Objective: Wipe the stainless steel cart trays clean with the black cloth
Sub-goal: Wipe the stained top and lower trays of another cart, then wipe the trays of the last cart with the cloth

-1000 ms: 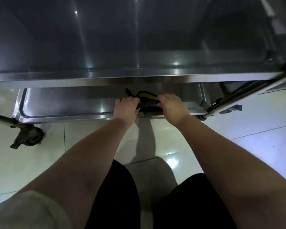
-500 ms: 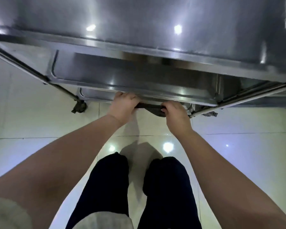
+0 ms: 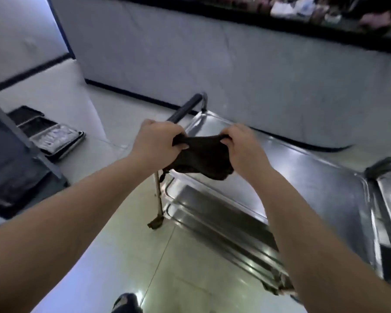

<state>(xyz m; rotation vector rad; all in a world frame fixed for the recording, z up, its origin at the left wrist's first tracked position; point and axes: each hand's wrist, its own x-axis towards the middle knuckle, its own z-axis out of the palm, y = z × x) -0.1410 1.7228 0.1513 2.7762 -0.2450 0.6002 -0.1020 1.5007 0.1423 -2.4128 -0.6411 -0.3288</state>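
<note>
Black cloth (image 3: 202, 160) — silver steel cart trays (image 3: 314, 177) — pale floor (image 3: 127, 256).

You're in a commercial service space, probably food service or a shop. Glossy tiled floor (image 3: 190, 256). Tiered stainless cart (image 3: 303, 177) on wheels. Long pale-fronted desk (image 3: 235, 53), dark top, blurred goods along it. Flat metal trays (image 3: 54, 136) at left.

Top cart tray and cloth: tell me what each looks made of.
Top tray: looks like polished stainless steel; it mirrors light and has a pressed rim. Black cloth: soft matte fabric, likely; it sags and creases between left hand and right hand.
</note>
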